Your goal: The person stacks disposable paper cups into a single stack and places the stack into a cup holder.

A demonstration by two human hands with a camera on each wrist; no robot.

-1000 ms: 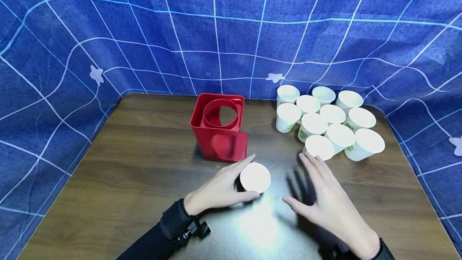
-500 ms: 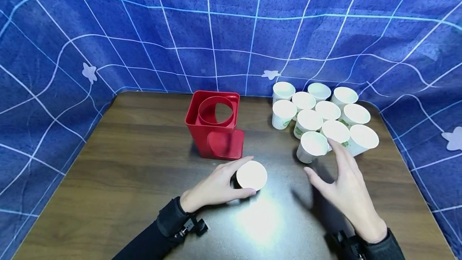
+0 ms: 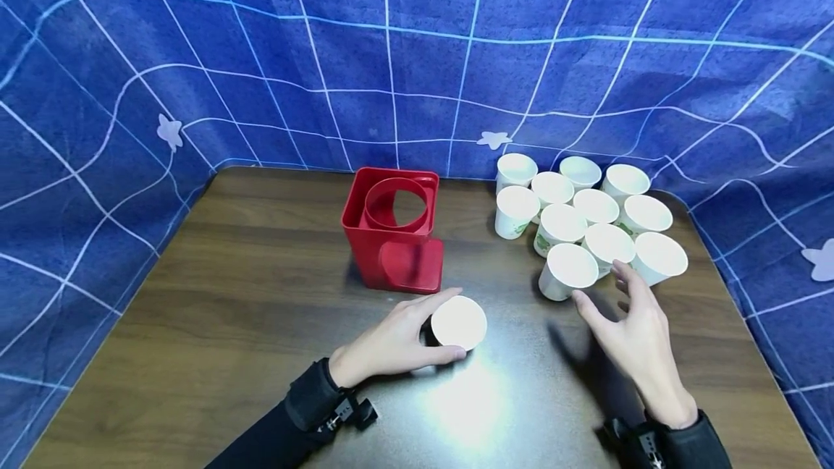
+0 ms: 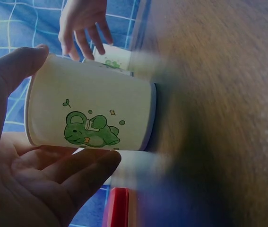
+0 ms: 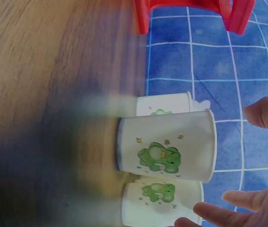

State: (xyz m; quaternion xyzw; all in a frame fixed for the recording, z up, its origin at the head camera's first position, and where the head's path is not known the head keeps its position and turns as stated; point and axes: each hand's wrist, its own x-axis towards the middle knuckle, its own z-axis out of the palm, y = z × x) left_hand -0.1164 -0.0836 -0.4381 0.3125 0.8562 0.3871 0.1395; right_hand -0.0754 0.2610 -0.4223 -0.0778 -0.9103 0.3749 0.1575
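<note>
1. My left hand (image 3: 391, 342) curls thumb and fingers round a white paper cup printed with a green bear (image 3: 459, 322). The cup stands upright on the dark wooden table (image 3: 228, 295), low in the centre of the head view.
2. In the left wrist view the same cup (image 4: 91, 116) fills the middle of the frame, with the thumb above it and the fingers (image 4: 77, 165) below it.
3. My right hand (image 3: 635, 335) is spread with its fingers relaxed and holds nothing. Its fingertips sit just beside the nearest white paper cup of the cluster (image 3: 565, 271), right of centre.
4. Whether they touch that cup (image 5: 167, 146) I cannot tell.
5. The cluster of white paper cups (image 3: 586, 216) fills the upper right of the table.
6. A red plastic cup holder with a round opening (image 3: 394, 230) stands at centre, just above the held cup.
7. Blue cloth with a white grid (image 3: 417, 56) hangs behind.
</note>
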